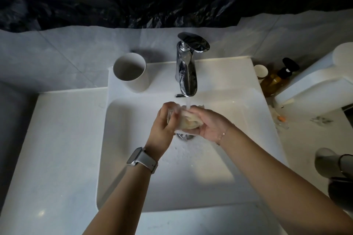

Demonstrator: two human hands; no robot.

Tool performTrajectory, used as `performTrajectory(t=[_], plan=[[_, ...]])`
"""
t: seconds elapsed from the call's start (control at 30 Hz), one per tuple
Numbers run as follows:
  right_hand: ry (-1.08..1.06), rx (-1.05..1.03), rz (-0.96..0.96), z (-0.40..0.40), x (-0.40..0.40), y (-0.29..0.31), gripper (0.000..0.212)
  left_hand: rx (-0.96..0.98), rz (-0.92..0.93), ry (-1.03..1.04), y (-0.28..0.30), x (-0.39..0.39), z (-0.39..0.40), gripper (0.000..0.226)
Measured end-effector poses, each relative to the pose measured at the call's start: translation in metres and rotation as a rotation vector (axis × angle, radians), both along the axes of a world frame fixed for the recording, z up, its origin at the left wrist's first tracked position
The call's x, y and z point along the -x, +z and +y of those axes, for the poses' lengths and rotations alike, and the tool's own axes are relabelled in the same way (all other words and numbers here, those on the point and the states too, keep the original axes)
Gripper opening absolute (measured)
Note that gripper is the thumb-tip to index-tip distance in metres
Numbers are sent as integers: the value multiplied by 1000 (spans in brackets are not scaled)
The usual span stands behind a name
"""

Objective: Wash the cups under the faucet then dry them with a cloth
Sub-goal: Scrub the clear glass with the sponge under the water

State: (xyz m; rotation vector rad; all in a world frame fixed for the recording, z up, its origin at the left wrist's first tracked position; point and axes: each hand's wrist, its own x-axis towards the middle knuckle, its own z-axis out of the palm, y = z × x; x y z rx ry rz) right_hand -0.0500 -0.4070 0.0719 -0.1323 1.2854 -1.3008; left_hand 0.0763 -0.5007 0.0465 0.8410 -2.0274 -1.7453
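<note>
The fingers of the left hand (165,120) curl round one end of a small clear glass cup (172,115), gripping it; the cup lies roughly on its side between the two hands, and its outline is hard to make out through the water. The fingers of the right hand (205,123) close on a pale, wet cloth or sponge (188,122), which one I cannot tell, and press it against, perhaps into, the cup's open end. Both hands meet directly under the thin stream falling from the chrome single-lever faucet (186,70), which stands just beyond the fingertips. Below the fingers sits the chrome drain (184,136) of the white rectangular sink basin (122,158), with foam or droplets scattered on the basin floor nearer the wrists.

Farther out, beyond and to the left of the left fingers, a white ceramic cup (131,71) stands upright on the sink's back ledge, apart from the faucet. To the right of the right fingers, well off on the tabletop (309,131), stand a small white paper cup (260,71) and, beside it, an amber pump bottle with a black head (277,78).

By my reading the task is in its early part: the glass cup is mid-wash, the white ceramic cup looks dry and not yet rinsed, though that is uncertain, and all the drying remains. No separate dry cloth shows plainly.
</note>
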Motion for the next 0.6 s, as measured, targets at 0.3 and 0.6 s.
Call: performTrajectory(t=[0.3, 0.6], plan=[[31, 49, 456, -15, -11, 1, 28, -275, -106, 138, 16, -1, -4, 35], [88, 236, 624, -5, -21, -1, 15, -678, -154, 177, 36, 5, -14, 55]])
